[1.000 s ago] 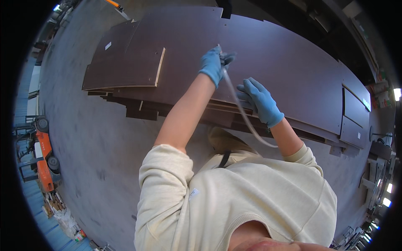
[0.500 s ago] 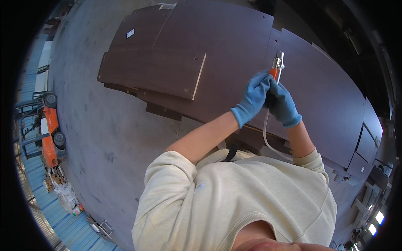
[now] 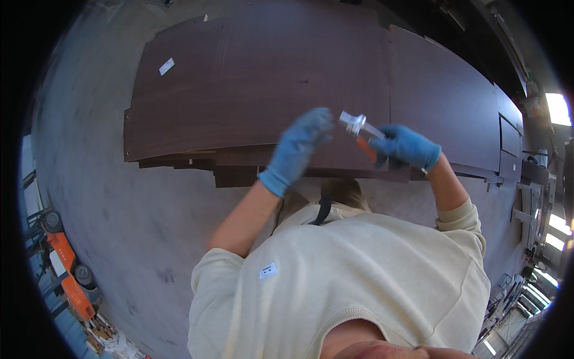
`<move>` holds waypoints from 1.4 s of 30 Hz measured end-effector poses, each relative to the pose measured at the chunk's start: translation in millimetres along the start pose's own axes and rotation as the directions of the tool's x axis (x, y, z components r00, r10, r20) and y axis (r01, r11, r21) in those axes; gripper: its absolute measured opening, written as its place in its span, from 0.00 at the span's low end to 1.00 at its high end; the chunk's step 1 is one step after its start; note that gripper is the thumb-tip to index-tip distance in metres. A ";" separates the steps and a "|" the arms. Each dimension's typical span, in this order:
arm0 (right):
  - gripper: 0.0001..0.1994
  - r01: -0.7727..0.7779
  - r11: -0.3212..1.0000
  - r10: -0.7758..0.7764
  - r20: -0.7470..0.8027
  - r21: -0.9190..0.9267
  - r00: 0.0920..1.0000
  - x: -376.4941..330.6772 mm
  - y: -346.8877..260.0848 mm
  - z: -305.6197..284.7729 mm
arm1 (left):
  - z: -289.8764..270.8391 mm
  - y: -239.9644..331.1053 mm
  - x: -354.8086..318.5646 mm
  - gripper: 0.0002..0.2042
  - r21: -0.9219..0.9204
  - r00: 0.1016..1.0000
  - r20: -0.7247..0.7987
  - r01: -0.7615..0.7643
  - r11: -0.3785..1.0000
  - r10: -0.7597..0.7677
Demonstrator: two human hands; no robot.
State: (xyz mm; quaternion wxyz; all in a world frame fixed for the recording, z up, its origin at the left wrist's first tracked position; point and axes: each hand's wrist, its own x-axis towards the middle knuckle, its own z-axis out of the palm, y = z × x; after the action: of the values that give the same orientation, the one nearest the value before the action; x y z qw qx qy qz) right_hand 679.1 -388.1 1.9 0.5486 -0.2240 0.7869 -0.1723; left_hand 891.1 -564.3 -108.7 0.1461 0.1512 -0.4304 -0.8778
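Observation:
My right hand (image 3: 406,148), in a blue work glove, is closed round a silver hand tool with an orange lever (image 3: 366,148), which looks like an air gun. Its shiny metal head (image 3: 354,122) points up and to the left, toward my left hand. My left hand (image 3: 299,146), also gloved in blue, is raised apart from the tool and blurred by motion. Nothing shows in it, and its thumb stands off from the fingers. Below both hands lies a broad stack of dark brown panels (image 3: 263,90). My right glove hides part of the tool's grip.
A white label (image 3: 167,66) sits on a panel at the left. Lower panels stick out unevenly along the near edge. On the grey concrete floor (image 3: 173,221) stands an orange forklift (image 3: 69,269) at far left. Metal frames (image 3: 527,209) and bright windows are at the right.
My hands were together on the tool; now the left has let go and moved left. The right hand has tilted the tool leftward. The whole view has turned somewhat.

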 end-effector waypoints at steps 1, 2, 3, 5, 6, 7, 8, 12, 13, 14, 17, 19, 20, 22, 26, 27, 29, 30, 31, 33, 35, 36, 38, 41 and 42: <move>0.33 -0.003 1.000 0.004 0.075 -0.007 0.997 -4.0 -11.2 19.9 | 2.8 -2.9 -6.9 0.21 -0.091 0.994 0.113 0.002 0.996 0.008; 0.33 -0.046 0.998 0.051 0.134 -0.035 0.990 -8.9 -20.5 41.5 | 1.1 -3.3 -13.6 0.21 -0.203 0.992 0.110 0.078 0.976 -0.056; 0.32 -0.017 1.000 0.020 0.220 -0.015 0.975 -13.8 -28.2 62.7 | -1.4 -3.0 -19.7 0.20 -0.300 0.982 0.155 0.153 0.942 -0.110; 0.33 -0.098 0.932 -0.030 0.346 0.348 0.938 -26.7 -35.2 95.6 | -12.7 2.9 -29.1 0.19 -0.471 0.952 0.279 0.248 0.847 -0.123; 0.33 -0.150 0.846 -0.067 0.380 0.512 0.923 -29.9 -35.0 110.5 | -18.0 6.2 -32.2 0.18 -0.547 0.934 0.347 0.270 0.792 -0.079; 0.34 -0.092 0.765 -0.225 0.398 0.638 0.889 -30.7 -32.2 124.8 | -23.1 9.8 -34.3 0.18 -0.637 0.923 0.383 0.279 0.719 -0.018; 0.34 -0.072 0.674 -0.333 0.389 0.735 0.859 -30.5 -27.8 139.5 | -26.4 12.6 -36.2 0.17 -0.628 0.913 0.407 0.308 0.714 -0.035; 0.39 -0.077 0.353 -0.579 0.282 0.933 0.766 -14.2 -11.7 184.0 | -31.3 17.9 -32.9 0.18 -0.654 0.885 0.465 0.358 0.667 -0.019; 0.38 -0.097 0.284 -0.640 0.264 0.954 0.722 -10.8 -11.8 191.3 | -32.2 18.3 -31.1 0.18 -0.659 0.874 0.485 0.370 0.655 -0.007; 0.35 -0.106 0.229 -0.657 0.234 0.968 0.716 -6.1 -15.2 197.3 | -34.5 19.4 -29.4 0.19 -0.649 0.855 0.518 0.386 0.655 0.009; 0.30 -0.008 0.258 -0.539 0.151 0.966 0.829 0.1 -36.8 202.1 | -51.3 27.2 -27.5 0.22 -0.512 0.883 0.468 0.286 0.810 -0.016; 0.27 -0.199 0.156 -0.425 0.248 0.967 0.871 1.0 -54.0 194.5 | -70.1 35.1 -35.3 0.24 -0.214 0.974 0.228 0.052 0.975 -0.002; 0.27 -0.202 0.198 -0.394 0.267 0.959 0.879 1.0 -60.4 186.1 | -86.6 42.8 -37.7 0.27 0.152 0.985 0.132 -0.129 0.980 0.109; 0.28 -0.144 0.285 -0.185 0.202 0.948 0.962 4.7 -67.7 165.8 | -125.6 59.7 -52.0 0.29 0.766 0.937 0.048 -0.256 0.590 0.345; 0.33 -0.157 0.752 0.239 -0.043 0.641 0.970 24.2 -64.4 108.9 | -256.9 113.2 -93.9 0.32 0.991 0.698 0.025 0.079 -0.112 0.716; 0.33 -0.176 0.790 0.313 -0.140 0.587 0.939 31.6 -66.1 94.2 | -299.2 129.8 -107.1 0.36 0.948 0.690 -0.069 0.270 -0.168 0.721; 0.32 -0.240 0.843 0.386 -0.229 0.482 0.894 50.7 -77.9 79.7 | -384.3 159.4 -129.7 0.36 0.788 0.507 -0.211 0.594 -0.161 0.836; 0.32 -0.291 0.855 0.423 -0.253 0.429 0.870 61.8 -91.7 79.0 | -426.7 175.1 -141.0 0.35 0.713 0.454 -0.359 0.697 -0.075 0.816; 0.31 -0.360 0.855 0.479 -0.304 0.374 0.823 72.3 -110.2 85.1 | -461.4 182.2 -150.5 0.34 0.713 0.419 -0.401 0.701 -0.010 0.814; 0.31 -0.352 0.887 0.435 -0.283 0.298 0.855 90.4 -152.5 132.5 | -522.6 193.2 -169.2 0.32 0.800 0.528 -0.573 0.525 0.289 0.627; 0.31 -0.341 0.925 0.374 -0.242 0.167 0.895 109.3 -216.8 188.7 | -561.5 191.7 -174.4 0.30 0.750 0.575 -0.644 0.347 0.563 0.505; 0.31 -0.343 0.936 0.353 -0.223 0.083 0.909 114.5 -246.5 228.4 | -573.0 188.3 -175.9 0.31 0.794 0.592 -0.592 0.310 0.523 0.547; 0.31 -0.217 0.974 0.215 0.034 0.067 0.976 120.4 -310.9 290.1 | -583.3 180.9 -178.0 0.31 0.777 0.607 -0.583 0.221 0.590 0.540; 0.26 -0.156 0.982 0.168 0.120 -0.106 0.978 126.4 -398.7 341.1 | -580.1 176.8 -180.8 0.31 0.653 0.617 -0.627 0.084 0.753 0.475; 0.26 -0.174 0.974 0.184 0.054 -0.144 0.982 132.7 -426.0 344.3 | -577.2 178.9 -182.6 0.31 0.637 0.623 -0.635 0.086 0.766 0.458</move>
State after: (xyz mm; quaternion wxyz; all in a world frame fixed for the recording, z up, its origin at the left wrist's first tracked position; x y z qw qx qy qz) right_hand 1033.1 -826.6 1.2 0.5712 -0.1956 0.7950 -0.0593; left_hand 1305.9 -1009.4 -277.1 0.3518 0.4956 -0.6011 -0.5190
